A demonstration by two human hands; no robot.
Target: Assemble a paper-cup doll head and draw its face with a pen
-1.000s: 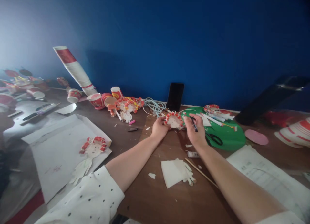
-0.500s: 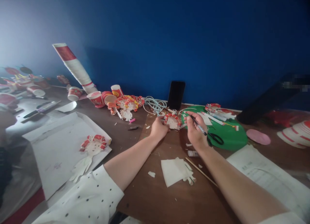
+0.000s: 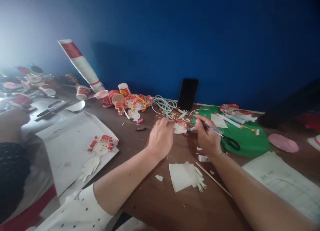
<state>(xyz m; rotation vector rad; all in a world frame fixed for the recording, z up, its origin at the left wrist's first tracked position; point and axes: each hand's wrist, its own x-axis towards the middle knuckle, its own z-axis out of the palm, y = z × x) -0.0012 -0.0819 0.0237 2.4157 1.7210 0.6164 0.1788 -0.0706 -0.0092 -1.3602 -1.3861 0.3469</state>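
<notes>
My left hand point(image 3: 162, 138) is raised at the left edge of a small paper face point(image 3: 180, 128) with curled red-and-white paper hair. Its fingers are curled with the tips hidden, so I cannot make out what they hold. To the right of the face, my right hand point(image 3: 209, 137) is closed around a slim pen point(image 3: 212, 127), which lies slanted across the fingers. Black-handled scissors point(image 3: 232, 143) lie just beyond that hand on a green sheet point(image 3: 255, 146). A small white tube point(image 3: 203, 158) lies below the right hand.
A white paper square point(image 3: 180, 177) with hand cutouts and a wooden stick point(image 3: 212, 178) lie in front. A phone point(image 3: 188, 94) leans on the blue wall near a coiled cable point(image 3: 165, 106). Paper cups point(image 3: 103, 98) stand left; another person's arm point(image 3: 12, 121) is at far left.
My left hand has lifted and turned, its back now showing beside the paper face. My right hand still holds the pen, lying flatter. The whole view has shifted slightly.
</notes>
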